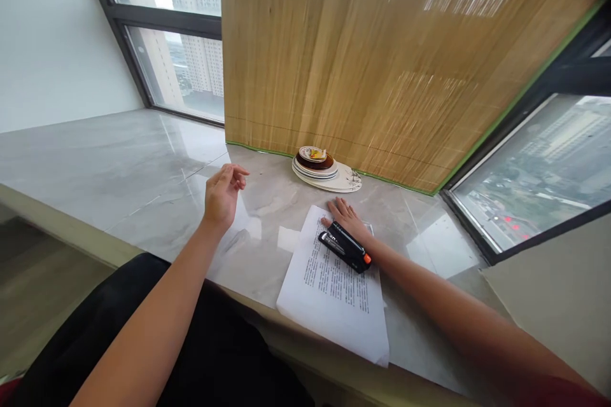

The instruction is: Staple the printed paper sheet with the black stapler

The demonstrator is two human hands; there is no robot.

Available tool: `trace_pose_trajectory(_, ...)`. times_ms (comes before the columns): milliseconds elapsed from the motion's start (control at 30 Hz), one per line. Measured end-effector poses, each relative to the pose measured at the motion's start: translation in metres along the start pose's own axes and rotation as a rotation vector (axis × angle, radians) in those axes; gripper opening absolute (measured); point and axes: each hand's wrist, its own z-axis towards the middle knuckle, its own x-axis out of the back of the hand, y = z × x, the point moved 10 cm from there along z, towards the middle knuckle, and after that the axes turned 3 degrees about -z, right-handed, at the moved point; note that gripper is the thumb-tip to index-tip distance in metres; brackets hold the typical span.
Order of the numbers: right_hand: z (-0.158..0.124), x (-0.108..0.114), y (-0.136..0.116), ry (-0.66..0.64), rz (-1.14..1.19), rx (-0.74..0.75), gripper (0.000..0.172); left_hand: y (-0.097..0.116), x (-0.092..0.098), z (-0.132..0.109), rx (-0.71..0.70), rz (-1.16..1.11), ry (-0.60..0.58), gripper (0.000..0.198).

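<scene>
A stack of printed paper sheets [334, 292] lies on the grey marble sill [119, 165], its near end hanging over the front edge. A black stapler [344, 247] with an orange end rests on the top of the sheets. My right hand [347, 217] lies flat on the paper's far end, fingers stretched out, right beside the stapler. My left hand [223, 194] hovers above the sill to the left of the paper, fingers loosely curled and apart, holding nothing.
A stack of plates [324, 172] with a small dish on top stands at the back by a bamboo blind [382, 57]. Windows flank the blind left and right. A white wall stands at the far left. My dark-clothed lap is below the sill's front edge.
</scene>
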Motion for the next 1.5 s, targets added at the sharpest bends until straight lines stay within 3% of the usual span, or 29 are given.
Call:
trace_pose_trajectory(100, 0.023, -0.016, -0.033, -0.095, -0.054, 0.041, 0.072, 0.009, 0.014, 0.007, -0.041, -0.06, 0.076, 0.033)
trace_pose_trajectory(300, 0.096, -0.024, -0.144, -0.113, 0.031, 0.174, 0.066, 0.015, 0.038, 0.017, -0.025, -0.161, 0.15, 0.03)
trace_pose_trajectory(400, 0.127, -0.026, -0.189, -0.107, 0.068, 0.242, 0.054, 0.018, 0.047, 0.018, -0.021, -0.211, 0.176, 0.025)
trace_pose_trajectory(467, 0.136, -0.029, -0.218, -0.12, 0.107, 0.393, 0.049, 0.02, 0.05, 0.018, -0.019, -0.214, 0.196, 0.023)
trace_pose_trajectory(567, 0.126, -0.031, -0.248, -0.158, 0.198, 0.688, 0.046, 0.021, 0.048, 0.019, -0.006, -0.202, 0.191, 0.022)
trace_pose_trajectory(633, 0.115, -0.031, -0.247, -0.175, 0.248, 0.755, 0.045, 0.018, 0.045, 0.02, 0.006, -0.184, 0.159, 0.024)
trace_pose_trajectory(733, 0.098, -0.027, -0.223, -0.172, 0.289, 0.707, 0.047, 0.012, 0.041, 0.022, 0.001, -0.097, 0.094, 0.028)
trace_pose_trajectory(833, 0.078, -0.018, -0.187, -0.134, 0.34, 0.646, 0.046, 0.001, 0.032, 0.021, 0.007, 0.197, -0.023, 0.03)
trace_pose_trajectory(967, 0.064, -0.006, -0.142, -0.099, 0.435, 0.568, 0.043, -0.028, -0.002, 0.001, 0.052, 0.785, -0.405, 0.027)
trace_pose_trajectory(1033, 0.06, 0.008, -0.127, -0.043, 0.523, 0.523, 0.041, -0.045, -0.021, -0.018, 0.05, 0.936, -0.651, 0.028)
trace_pose_trajectory(1133, 0.043, 0.046, -0.094, 0.214, 0.743, 0.3, 0.04, -0.071, -0.036, -0.049, 0.083, 1.021, -0.97, 0.035)
trace_pose_trajectory(1200, 0.014, 0.065, -0.068, 0.383, 0.813, 0.083, 0.038, -0.084, -0.038, -0.064, 0.114, 1.082, -1.098, 0.044)
trace_pose_trajectory(1233, -0.003, 0.068, -0.065, 0.394, 0.796, 0.038, 0.036, -0.089, -0.037, -0.068, 0.127, 1.112, -1.132, 0.048)
trace_pose_trajectory(1300, -0.035, 0.064, -0.075, 0.29, 0.691, 0.069, 0.035, -0.094, -0.037, -0.071, 0.141, 1.157, -1.154, 0.056)
trace_pose_trajectory(1367, -0.062, 0.06, -0.086, 0.276, 0.561, 0.127, 0.039, -0.094, -0.037, -0.071, 0.143, 1.182, -1.144, 0.058)
trace_pose_trajectory(1500, -0.081, 0.053, -0.099, 0.343, 0.403, 0.192, 0.047, -0.089, -0.04, -0.071, 0.11, 1.177, -1.124, 0.057)
